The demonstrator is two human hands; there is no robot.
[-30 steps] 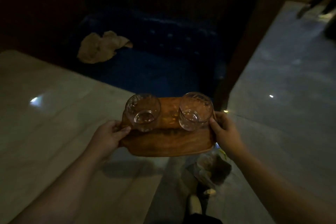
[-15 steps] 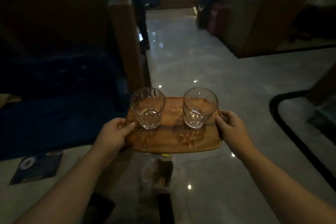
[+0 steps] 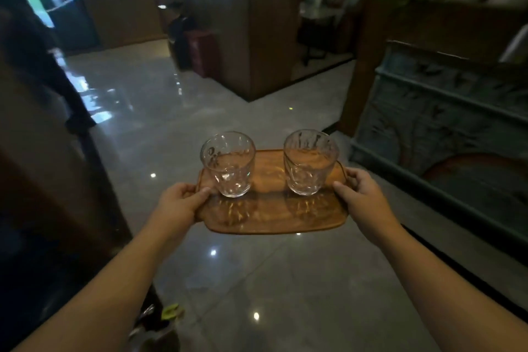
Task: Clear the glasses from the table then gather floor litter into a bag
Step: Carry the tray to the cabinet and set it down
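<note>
A wooden tray (image 3: 271, 214) is held level over the tiled floor in the middle of the head view. Two clear glasses stand upright on it: the left glass (image 3: 228, 164) and the right glass (image 3: 310, 161). My left hand (image 3: 183, 203) grips the tray's left edge, thumb on top. At the right edge, my right hand (image 3: 361, 193) grips it the same way. Some litter (image 3: 160, 323), including a yellow-green scrap, lies on the floor at the bottom left by my left forearm.
A dark wooden booth wall (image 3: 43, 180) rises on the left. A blue-grey ornate panel (image 3: 445, 128) and a black floor border stand on the right. A wooden partition (image 3: 263, 37) and a red box (image 3: 203, 51) are ahead. Glossy grey floor (image 3: 257, 280) stretches between them.
The view has swung right and up, from the table and blue seat to the open aisle. Both hands have kept hold of the tray, and the glasses still stand on it.
</note>
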